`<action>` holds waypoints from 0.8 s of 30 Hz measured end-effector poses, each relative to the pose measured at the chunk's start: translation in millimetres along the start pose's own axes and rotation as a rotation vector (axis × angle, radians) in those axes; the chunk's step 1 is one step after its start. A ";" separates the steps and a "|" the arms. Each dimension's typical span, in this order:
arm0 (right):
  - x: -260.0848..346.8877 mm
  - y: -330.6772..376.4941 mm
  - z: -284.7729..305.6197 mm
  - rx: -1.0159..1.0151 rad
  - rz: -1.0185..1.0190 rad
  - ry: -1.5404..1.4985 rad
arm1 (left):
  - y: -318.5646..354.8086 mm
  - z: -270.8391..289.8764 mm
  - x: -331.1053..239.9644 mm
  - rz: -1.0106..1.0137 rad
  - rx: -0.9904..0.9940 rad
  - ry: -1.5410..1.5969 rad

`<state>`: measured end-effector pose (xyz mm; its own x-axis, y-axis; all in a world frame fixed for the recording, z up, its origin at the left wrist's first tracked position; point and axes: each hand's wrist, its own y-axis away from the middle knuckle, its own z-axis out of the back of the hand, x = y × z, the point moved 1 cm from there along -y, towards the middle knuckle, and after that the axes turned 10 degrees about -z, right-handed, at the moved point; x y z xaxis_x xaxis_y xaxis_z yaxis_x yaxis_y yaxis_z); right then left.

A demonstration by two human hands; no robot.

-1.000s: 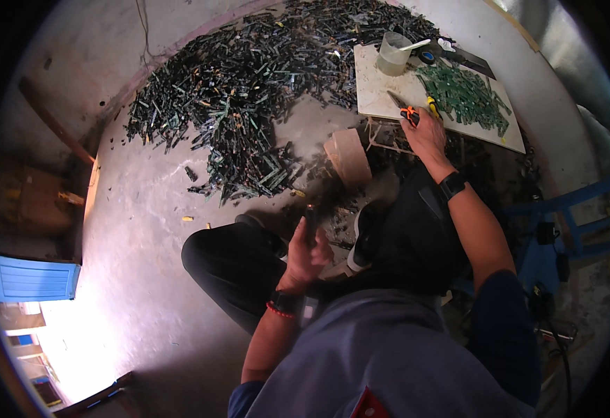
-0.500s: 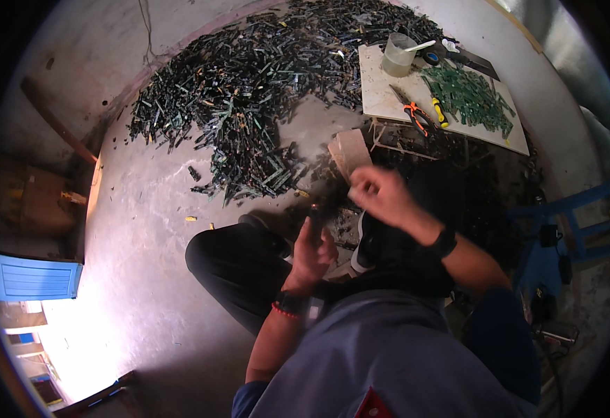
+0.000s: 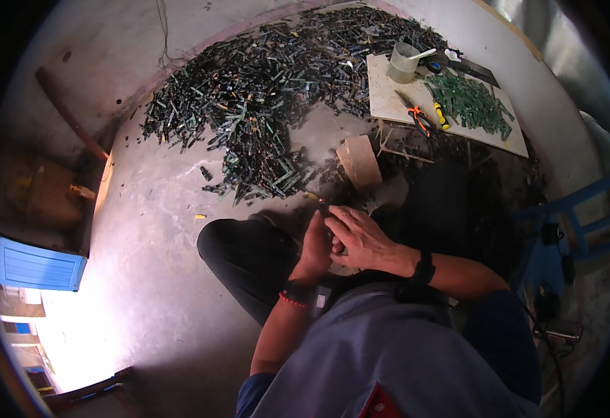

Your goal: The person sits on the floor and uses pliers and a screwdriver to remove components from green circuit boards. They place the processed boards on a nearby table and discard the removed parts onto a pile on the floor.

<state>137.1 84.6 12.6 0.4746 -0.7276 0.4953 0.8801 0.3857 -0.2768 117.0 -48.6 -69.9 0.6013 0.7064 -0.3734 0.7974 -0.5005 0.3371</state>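
My left hand [image 3: 315,247] is raised in front of my lap, fingers closed around a small dark piece [image 3: 322,205]. Only the tip of that piece shows, so its kind is unclear. Pressed against the left hand is my right hand [image 3: 364,240], its fingers bent over the same piece. Whatever lies between the palms is hidden. Beyond both hands, a large heap of dark narrow strips [image 3: 249,90] covers the floor. A brown cardboard piece [image 3: 361,164] stands just past my fingers.
On a low table [image 3: 386,103] at the far right are green strips [image 3: 469,101], orange-handled pliers [image 3: 418,120], a yellow-handled tool [image 3: 441,115] and a clear jug [image 3: 403,66]. A blue chair frame [image 3: 563,205] stands to my right. A blue panel [image 3: 34,261] is at left.
My right hand has come down and in from above, meeting the left hand at the dark piece. The left hand stays closed in nearly the same place. The view has shifted slightly.
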 end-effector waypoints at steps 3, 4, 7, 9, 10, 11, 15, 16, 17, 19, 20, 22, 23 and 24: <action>2.5 1.8 -3.2 0.006 0.002 0.046 | -7.0 20.5 5.0 -0.017 0.093 -0.003; 3.1 2.1 -4.6 0.010 0.004 0.061 | -8.4 24.7 6.1 -0.018 0.090 -0.018; 6.3 4.1 -4.6 0.010 0.014 0.105 | -6.1 20.5 7.1 -0.028 0.119 -0.005; 1.4 5.7 -2.5 -0.016 0.034 0.063 | -0.2 -4.1 8.9 -0.042 0.059 0.027; -4.8 6.6 -4.8 -0.026 0.035 0.016 | 0.9 -12.8 8.5 -0.056 0.033 -0.002; -7.2 4.9 -6.0 -0.033 0.045 -0.043 | -0.5 -5.1 8.6 -0.043 0.140 0.101; -20.3 -12.6 16.9 0.205 -0.375 -0.615 | -2.4 -24.1 -8.1 0.062 0.244 0.083; -27.8 -20.3 18.1 0.277 -0.564 -0.967 | -7.1 -21.3 -9.0 0.033 0.196 0.045; -49.2 -29.5 20.8 0.190 -0.407 -0.907 | -7.1 -37.1 -14.7 0.009 0.146 0.009; -79.7 -48.7 36.5 0.257 -0.536 -1.079 | -14.4 -59.4 -25.1 0.028 0.095 -0.042; -87.1 -59.8 49.7 0.342 -0.588 -1.105 | -18.5 -64.9 -31.0 0.037 0.062 -0.070; -90.4 -81.0 79.6 0.476 -0.641 -1.078 | -27.4 -66.2 -45.0 0.066 -0.019 -0.041; -101.3 -87.2 83.9 0.514 -0.662 -1.038 | -35.3 -69.9 -49.8 0.087 -0.048 -0.024; -109.7 -94.4 87.2 0.539 -0.670 -1.016 | -41.0 -77.9 -54.2 0.102 -0.054 -0.056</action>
<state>2.8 177.5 56.2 -0.4595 -0.2112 0.8627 0.7272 0.4682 0.5019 47.7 -27.5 3.9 0.6825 0.6232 -0.3819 0.7287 -0.5398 0.4215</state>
